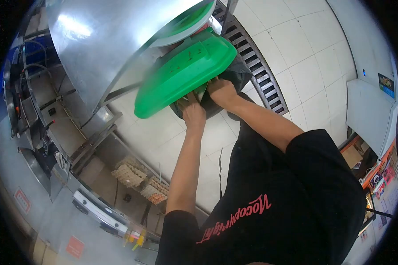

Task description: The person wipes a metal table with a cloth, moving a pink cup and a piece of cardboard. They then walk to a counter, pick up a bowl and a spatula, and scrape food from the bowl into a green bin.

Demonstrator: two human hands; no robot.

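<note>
A green bin lid (pixel 188 73) stands tilted over a bin lined with a black bag (pixel 239 75). My left hand (pixel 193 110) is at the bin's near side, with its fingertips tucked under the lid's edge. Close beside it, my right hand (pixel 222 92) is curled at the bag's edge, its fingertips also hidden by the lid. Between both hands shows a small pale, flat piece (pixel 201 92) whose kind I cannot make out. Both hands look closed, but what lies inside the fingers is hidden.
A steel table (pixel 101 39) overhangs the bin on the left, with another green-topped container (pixel 185 24) beneath it. A slotted floor drain (pixel 263 75) runs behind the bin. Egg trays (pixel 141 179) sit low at left. A pale cabinet (pixel 371 110) stands at right.
</note>
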